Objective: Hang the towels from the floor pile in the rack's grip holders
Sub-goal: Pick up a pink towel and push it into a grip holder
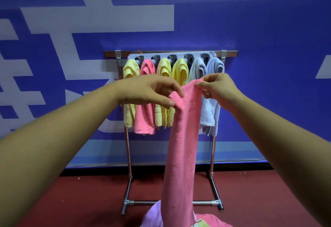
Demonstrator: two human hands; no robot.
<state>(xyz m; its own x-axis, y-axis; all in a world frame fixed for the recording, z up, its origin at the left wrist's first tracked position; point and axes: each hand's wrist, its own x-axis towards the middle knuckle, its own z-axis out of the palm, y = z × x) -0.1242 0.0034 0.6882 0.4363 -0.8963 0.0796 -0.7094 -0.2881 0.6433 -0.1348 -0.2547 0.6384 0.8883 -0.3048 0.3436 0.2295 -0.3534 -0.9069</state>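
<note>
Only the person's arms and hands are in view. The left forearm (pixel 59 137) and the right forearm (pixel 290 137) are bare along all of their visible length. Both are smooth, and the wide lens makes them look thick near the camera and narrower toward the wrists. The left hand (pixel 152 92) is bare too, with rounded knuckles and a thumbnail (pixel 171 103) that is cut short, pale and plain. The right hand (pixel 217 87) is equally bare. A tiny dark glint (pixel 207 93) sits at the base of one of its fingers, too small to tell what it is.
</note>
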